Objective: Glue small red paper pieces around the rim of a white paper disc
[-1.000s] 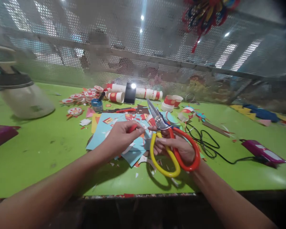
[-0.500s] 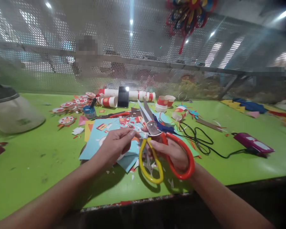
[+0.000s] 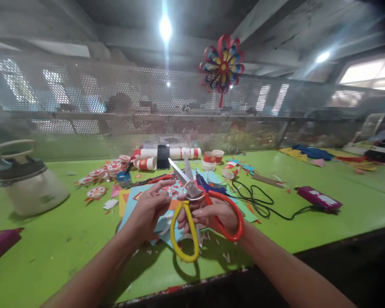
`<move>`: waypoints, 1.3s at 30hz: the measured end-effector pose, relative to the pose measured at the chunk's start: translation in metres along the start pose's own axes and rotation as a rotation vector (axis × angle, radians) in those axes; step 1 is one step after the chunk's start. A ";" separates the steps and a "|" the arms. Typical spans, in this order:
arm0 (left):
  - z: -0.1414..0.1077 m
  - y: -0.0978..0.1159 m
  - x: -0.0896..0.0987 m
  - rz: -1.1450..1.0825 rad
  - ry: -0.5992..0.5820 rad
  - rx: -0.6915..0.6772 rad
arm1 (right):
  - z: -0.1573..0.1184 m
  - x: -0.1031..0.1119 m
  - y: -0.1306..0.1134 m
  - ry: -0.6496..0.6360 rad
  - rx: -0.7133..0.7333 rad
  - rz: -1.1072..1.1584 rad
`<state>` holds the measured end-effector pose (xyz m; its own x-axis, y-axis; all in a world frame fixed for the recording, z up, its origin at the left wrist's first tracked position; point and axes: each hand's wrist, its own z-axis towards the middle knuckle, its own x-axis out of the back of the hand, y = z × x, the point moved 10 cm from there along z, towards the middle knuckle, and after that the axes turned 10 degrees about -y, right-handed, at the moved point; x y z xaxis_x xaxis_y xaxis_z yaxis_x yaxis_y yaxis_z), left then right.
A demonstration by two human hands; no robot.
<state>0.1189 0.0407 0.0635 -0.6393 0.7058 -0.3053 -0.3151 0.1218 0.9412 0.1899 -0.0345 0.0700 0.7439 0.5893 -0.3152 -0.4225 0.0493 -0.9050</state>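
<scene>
And the right hand (image 3: 224, 215) has the scissors (image 3: 191, 190) by their red and yellow handles, its fingers curled in, the 2 blades spread apart and pointing away above the light blue paper (image 3: 130, 202). Just beside them, the left hand (image 3: 149, 210) sits half open with its fingers bent, though I can't tell if it's pinching anything, while a dark phone (image 3: 163, 157) stands beyond.

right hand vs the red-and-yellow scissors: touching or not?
Touching. The head view shows the right hand passing through the red handle loop of the scissors, holding them up.
</scene>
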 end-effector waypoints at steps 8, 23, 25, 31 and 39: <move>-0.001 -0.008 -0.041 0.045 -0.348 0.126 | -0.003 -0.027 0.005 -0.191 -0.037 0.178; 0.003 0.053 0.008 0.158 0.139 -0.234 | -0.066 -0.040 -0.077 0.013 0.053 -0.136; -0.010 0.053 0.007 0.111 0.170 -0.279 | -0.085 -0.028 -0.096 0.146 0.100 -0.232; -0.033 0.023 -0.061 0.081 -0.009 -0.213 | -0.129 0.002 -0.133 0.405 0.152 -0.393; 0.001 -0.019 -0.069 0.138 -0.067 0.028 | -0.153 -0.004 -0.123 0.477 0.065 -0.423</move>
<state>0.1701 -0.0097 0.0672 -0.6265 0.7621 -0.1633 -0.2074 0.0389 0.9775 0.3182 -0.1664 0.1386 0.9955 0.0855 -0.0402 -0.0610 0.2567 -0.9646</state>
